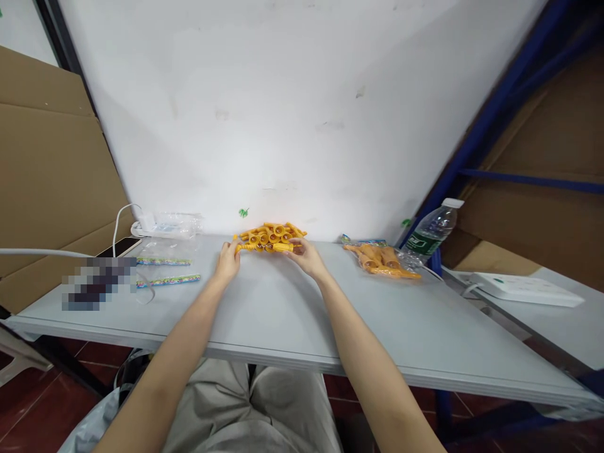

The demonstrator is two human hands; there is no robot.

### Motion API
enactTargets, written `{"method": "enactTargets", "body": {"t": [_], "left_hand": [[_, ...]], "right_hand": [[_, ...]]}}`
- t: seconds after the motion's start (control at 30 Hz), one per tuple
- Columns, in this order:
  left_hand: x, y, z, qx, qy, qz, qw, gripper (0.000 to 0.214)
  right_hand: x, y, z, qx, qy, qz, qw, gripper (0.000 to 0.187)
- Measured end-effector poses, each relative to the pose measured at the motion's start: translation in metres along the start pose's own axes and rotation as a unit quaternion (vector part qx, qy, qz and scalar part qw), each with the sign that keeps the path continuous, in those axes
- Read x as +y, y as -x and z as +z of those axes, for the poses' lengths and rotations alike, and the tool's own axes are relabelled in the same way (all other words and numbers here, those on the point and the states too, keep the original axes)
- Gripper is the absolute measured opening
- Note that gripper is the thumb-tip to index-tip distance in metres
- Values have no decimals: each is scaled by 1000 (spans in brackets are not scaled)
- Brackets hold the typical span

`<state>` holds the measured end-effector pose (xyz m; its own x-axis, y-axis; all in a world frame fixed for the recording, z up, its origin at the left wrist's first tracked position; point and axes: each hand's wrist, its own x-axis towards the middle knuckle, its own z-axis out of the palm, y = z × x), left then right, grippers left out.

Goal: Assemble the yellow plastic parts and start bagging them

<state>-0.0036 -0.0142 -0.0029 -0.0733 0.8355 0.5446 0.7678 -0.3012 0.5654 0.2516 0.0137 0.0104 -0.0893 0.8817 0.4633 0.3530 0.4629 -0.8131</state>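
A small pile of yellow plastic horn-shaped pieces (276, 230) lies against the white wall, several of their round open ends facing me. At its front edge, my left hand (228, 259) is closed on the ridged, twisted end of a yellow plastic piece (248, 247). From the other side my right hand (306, 258) grips a yellow part with a wider ribbed body (283, 248). Whether both hands hold one long piece or two separate ones, I cannot tell. My fingertips are partly hidden behind the parts.
To the right lie a clear bag of orange-yellow horn-shaped pieces (377, 259) and a plastic bottle (431, 231). On the left are colourful printed strips (168, 280), a phone (120, 246), a clear plastic bag (177, 224) and a white cable (44, 252). A power strip (526, 289) rests at far right.
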Motion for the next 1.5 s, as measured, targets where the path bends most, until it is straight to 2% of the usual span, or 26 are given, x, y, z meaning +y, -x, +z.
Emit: {"method": "enactTargets", "body": {"t": [0.17,0.37,0.57,0.7,0.77,0.9,1.0,1.07,1.2,1.33,1.4,1.5], "left_hand": [[3,1,-1,-4,-1,8,1000,35],[4,1,-1,-8,-7,19,1000,36],[9,3,-2,-36,-5,71,997,34],[12,4,-3,-45,7,85,995,32],[13,4,-4,-48,15,94,994,32],[12,3,-8,-54,12,110,992,34],[12,3,-10,-63,4,119,991,33],[13,3,-12,-62,5,129,990,32],[16,3,-12,-55,14,140,989,30],[18,4,-10,-54,23,136,989,30],[18,5,-8,-53,26,133,989,30],[17,4,-8,-54,26,122,991,31]], "right_hand": [[0,1,6,-15,-10,-3,1000,42],[2,0,14,-25,0,-13,1000,47],[-5,5,22,-21,41,-42,998,50],[-14,9,25,-11,33,-38,999,49],[-19,10,23,-31,15,-32,999,45],[-28,12,14,-116,-27,-30,992,46],[-32,13,10,-148,-47,-2,988,51],[-34,15,10,-145,-63,41,987,56],[-39,17,18,-80,-84,127,985,63],[-41,16,26,-18,-82,168,982,68],[-40,15,24,-26,-86,176,980,70],[-39,13,16,-70,-100,173,977,67]]}}
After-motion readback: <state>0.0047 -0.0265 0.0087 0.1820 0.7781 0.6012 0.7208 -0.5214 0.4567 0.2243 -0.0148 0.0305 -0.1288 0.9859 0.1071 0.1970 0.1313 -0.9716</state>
